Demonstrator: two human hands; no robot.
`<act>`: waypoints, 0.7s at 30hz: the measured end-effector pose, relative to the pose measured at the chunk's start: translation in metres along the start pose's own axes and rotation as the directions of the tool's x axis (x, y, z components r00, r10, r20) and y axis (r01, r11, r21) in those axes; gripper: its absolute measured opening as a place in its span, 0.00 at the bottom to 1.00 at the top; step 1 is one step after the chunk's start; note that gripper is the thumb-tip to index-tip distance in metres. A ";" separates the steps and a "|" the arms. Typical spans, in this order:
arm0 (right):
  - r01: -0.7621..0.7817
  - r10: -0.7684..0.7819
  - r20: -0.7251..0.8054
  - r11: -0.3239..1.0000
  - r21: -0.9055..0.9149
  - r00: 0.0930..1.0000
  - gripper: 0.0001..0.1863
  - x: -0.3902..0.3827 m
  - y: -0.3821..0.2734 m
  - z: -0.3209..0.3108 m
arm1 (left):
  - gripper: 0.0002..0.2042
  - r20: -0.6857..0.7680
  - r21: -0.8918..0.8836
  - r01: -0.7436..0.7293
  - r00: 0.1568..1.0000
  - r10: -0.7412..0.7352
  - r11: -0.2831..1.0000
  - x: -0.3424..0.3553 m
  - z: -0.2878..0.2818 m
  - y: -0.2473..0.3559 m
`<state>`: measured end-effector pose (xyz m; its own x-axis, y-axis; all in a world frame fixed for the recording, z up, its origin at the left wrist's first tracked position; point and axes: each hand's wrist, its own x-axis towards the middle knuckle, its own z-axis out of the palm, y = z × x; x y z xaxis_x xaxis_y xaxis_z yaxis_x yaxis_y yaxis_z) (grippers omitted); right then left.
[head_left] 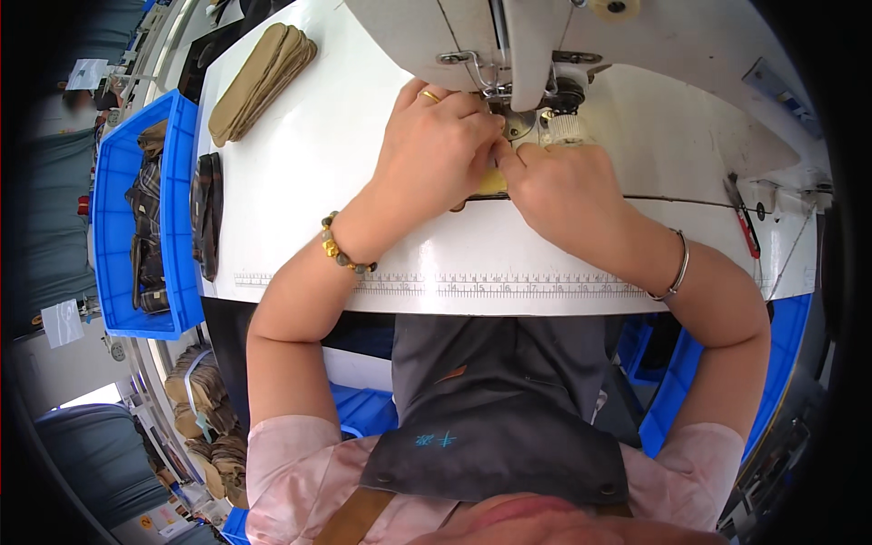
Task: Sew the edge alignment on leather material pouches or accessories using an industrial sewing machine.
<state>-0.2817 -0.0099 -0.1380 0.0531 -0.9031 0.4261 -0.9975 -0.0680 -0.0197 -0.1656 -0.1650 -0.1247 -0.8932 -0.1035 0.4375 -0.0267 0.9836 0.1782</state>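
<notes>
Both of my hands meet at the needle area of a white sewing machine [718, 68]. My left hand [434, 141] wears a ring, and its thumb and fingers are pinched together just left of the presser foot. Close against it, my right hand [565, 186] is also closed, with its fingertips touching those of the left. Whatever lies between the fingertips is too small and too covered to make out. A yellow patch [491, 184] of the machine bed shows under the hands. Right behind my right hand sits a white ribbed knob [565, 129].
Tan fabric pieces [263, 80] lie stacked at the table's far left, with dark plaid pieces [208, 218] nearer. Beside the table, a blue bin [189, 191] holds more pieces. Red-handled thread snips [748, 227] lie at right. A printed ruler [454, 287] runs along the front edge.
</notes>
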 end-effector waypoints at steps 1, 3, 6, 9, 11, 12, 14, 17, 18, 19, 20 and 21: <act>-0.006 0.006 0.014 1.000 0.013 1.000 0.08 -0.001 0.000 0.000 | 0.07 -0.001 -0.002 -0.001 1.000 0.001 1.000 0.001 -0.004 -0.002; -0.009 0.009 0.009 1.000 0.017 1.000 0.08 -0.001 0.000 -0.003 | 0.09 0.148 -0.188 0.027 0.989 0.001 0.982 0.004 -0.017 -0.008; -0.006 0.006 0.005 0.999 0.044 1.000 0.08 -0.001 0.001 -0.004 | 0.15 0.041 -0.164 -0.061 0.997 0.068 0.985 -0.001 -0.031 -0.016; 0.004 -0.004 -0.001 0.997 0.072 1.000 0.08 0.000 0.002 -0.004 | 0.15 0.069 -0.149 -0.072 0.994 0.084 0.986 -0.001 -0.033 -0.020; 0.013 -0.013 -0.009 0.997 0.076 1.000 0.07 0.000 0.002 -0.005 | 0.14 0.080 -0.156 -0.073 0.993 0.086 0.985 0.001 -0.027 -0.022; 0.008 -0.009 0.006 0.999 0.051 1.000 0.06 -0.001 0.003 -0.006 | 0.14 0.088 -0.164 -0.074 0.992 0.090 0.984 0.002 -0.024 -0.024; 0.008 -0.008 0.021 1.000 0.025 1.000 0.06 0.000 0.003 -0.006 | 0.14 0.107 -0.142 -0.060 0.991 0.076 0.988 0.003 -0.021 -0.028; 0.000 0.001 -0.009 1.000 0.025 1.000 0.04 0.000 0.004 -0.004 | 0.14 0.118 -0.111 -0.033 0.992 0.046 0.993 0.000 -0.016 -0.030; -0.013 0.013 -0.001 0.999 0.040 1.000 0.03 0.000 0.004 -0.004 | 0.14 0.107 -0.098 -0.014 0.994 0.025 0.995 -0.002 -0.014 -0.029; -0.026 0.025 0.007 0.998 0.054 1.000 0.03 0.000 0.004 -0.004 | 0.14 0.104 -0.098 -0.012 0.994 0.022 0.995 -0.003 -0.011 -0.029; -0.022 0.021 0.009 0.998 0.053 1.000 0.03 -0.001 0.005 -0.004 | 0.15 0.075 -0.117 -0.014 0.997 0.023 0.993 -0.003 -0.007 -0.030; -0.024 0.023 0.011 0.997 0.069 1.000 0.03 -0.001 0.005 -0.003 | 0.16 0.046 -0.130 -0.014 0.999 0.020 0.991 -0.004 -0.005 -0.030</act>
<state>-0.2870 -0.0082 -0.1361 0.0306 -0.9091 0.4154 -0.9929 -0.0755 -0.0921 -0.1592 -0.1952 -0.1279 -0.9133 -0.0764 0.4000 0.0449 0.9574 0.2854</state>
